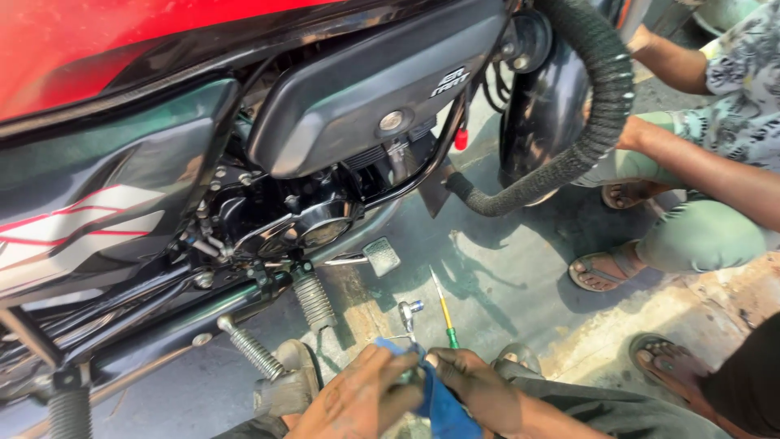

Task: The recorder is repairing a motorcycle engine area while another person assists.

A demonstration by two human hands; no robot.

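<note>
A person crouched beside a black and red motorcycle (203, 162) works with both hands low in the frame, on a wet, oil-stained concrete floor (504, 268). The left hand (357, 402) and the right hand (471, 386) meet over a blue rag (443, 410), the fingers (388, 375) of both curled around the cloth and a small metal part (409, 311) whose shiny end sticks up just above the knuckles; how firmly each hand grips it cannot be told. A screwdriver with a yellow shaft and green handle (445, 313) stands tilted just behind the right hand, its handle end disappearing at the fingers, so whether that hand holds it is unclear. Directly above the hands hangs the engine casing (313, 228), with a ribbed rubber footpeg (313, 301) and a flat brake pedal (380, 256) jutting toward the camera. A grey side panel (366, 89) covers the frame higher up. At right, a second person in a patterned shirt and pale green trousers (699, 236) squats in sandals, one arm (699, 158) reaching behind a fabric-wrapped curved pipe (601, 97) near the wheel. Another sandalled foot (662, 358) rests at lower right.
</note>
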